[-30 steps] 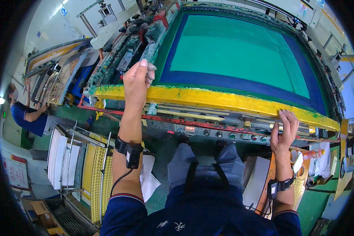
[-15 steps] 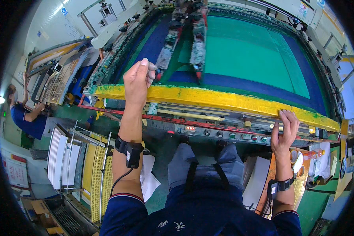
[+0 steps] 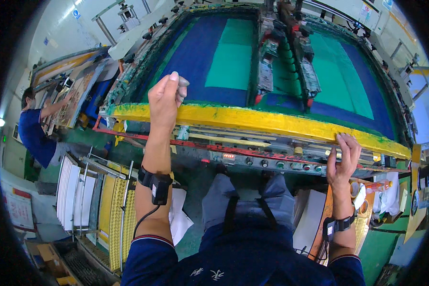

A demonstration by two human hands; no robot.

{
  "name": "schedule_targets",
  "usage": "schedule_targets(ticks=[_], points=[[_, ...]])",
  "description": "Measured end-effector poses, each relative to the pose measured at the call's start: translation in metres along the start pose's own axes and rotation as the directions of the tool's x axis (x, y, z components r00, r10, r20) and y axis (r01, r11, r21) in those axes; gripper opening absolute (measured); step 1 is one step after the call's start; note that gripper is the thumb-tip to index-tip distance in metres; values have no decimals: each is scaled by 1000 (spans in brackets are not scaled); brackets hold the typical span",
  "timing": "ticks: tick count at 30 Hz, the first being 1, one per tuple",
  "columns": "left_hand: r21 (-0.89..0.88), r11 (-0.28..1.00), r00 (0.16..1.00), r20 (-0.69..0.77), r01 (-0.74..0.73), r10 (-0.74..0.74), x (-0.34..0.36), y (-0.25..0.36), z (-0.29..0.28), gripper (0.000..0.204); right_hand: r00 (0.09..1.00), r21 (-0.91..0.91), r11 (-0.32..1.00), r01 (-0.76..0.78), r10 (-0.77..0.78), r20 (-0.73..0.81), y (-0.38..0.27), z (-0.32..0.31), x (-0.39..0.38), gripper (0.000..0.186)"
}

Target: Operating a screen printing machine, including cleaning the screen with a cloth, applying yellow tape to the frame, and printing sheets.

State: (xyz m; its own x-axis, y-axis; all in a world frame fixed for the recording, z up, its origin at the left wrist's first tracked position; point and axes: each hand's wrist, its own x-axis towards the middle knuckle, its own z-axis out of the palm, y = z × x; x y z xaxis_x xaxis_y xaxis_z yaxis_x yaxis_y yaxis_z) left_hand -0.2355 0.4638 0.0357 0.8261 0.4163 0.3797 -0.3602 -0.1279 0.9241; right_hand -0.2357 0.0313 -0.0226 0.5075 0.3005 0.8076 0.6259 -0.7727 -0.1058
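Observation:
A screen-printing frame with a yellow-covered front edge (image 3: 214, 117) lies before me. Its mesh shows a bright green area (image 3: 229, 57) with dark blue borders (image 3: 190, 52). Two ink-smeared squeegee bars (image 3: 287, 66) with red-tipped ends stand across the mesh, right of its middle. My left hand (image 3: 165, 97) is raised over the left part of the yellow edge, fingers curled in and thumb against them; nothing shows in it. My right hand (image 3: 345, 157) rests its fingertips on the yellow edge at the right, with the thumb apart.
Below the frame runs a red rail (image 3: 186, 143) and a control panel with knobs (image 3: 281, 165). A rack of yellow perforated sheets (image 3: 117, 219) stands at left. A co-worker (image 3: 35, 131) works at another table farther left. At right are a plastic bottle (image 3: 379, 186) and tape rolls.
The squeegee bars have travelled right across the mesh, uncovering more green at left. My hands have barely shifted. The co-worker at left has moved upright, with the head now in view.

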Motion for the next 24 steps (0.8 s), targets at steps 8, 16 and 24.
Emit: schedule_targets(ticks=[8, 16, 24], points=[[42, 998, 999, -22, 38, -37, 2, -7, 5, 32, 1000, -10, 1000, -17, 17, 6, 1, -2, -2, 43], [28, 999, 999, -34, 39, -38, 3, -6, -1, 34, 1000, 12, 1000, -13, 13, -17, 2, 0, 0, 46], [37, 999, 999, -50, 19, -17, 3, -7, 0, 34, 1000, 40, 999, -23, 24, -18, 1, -1, 1, 46]])
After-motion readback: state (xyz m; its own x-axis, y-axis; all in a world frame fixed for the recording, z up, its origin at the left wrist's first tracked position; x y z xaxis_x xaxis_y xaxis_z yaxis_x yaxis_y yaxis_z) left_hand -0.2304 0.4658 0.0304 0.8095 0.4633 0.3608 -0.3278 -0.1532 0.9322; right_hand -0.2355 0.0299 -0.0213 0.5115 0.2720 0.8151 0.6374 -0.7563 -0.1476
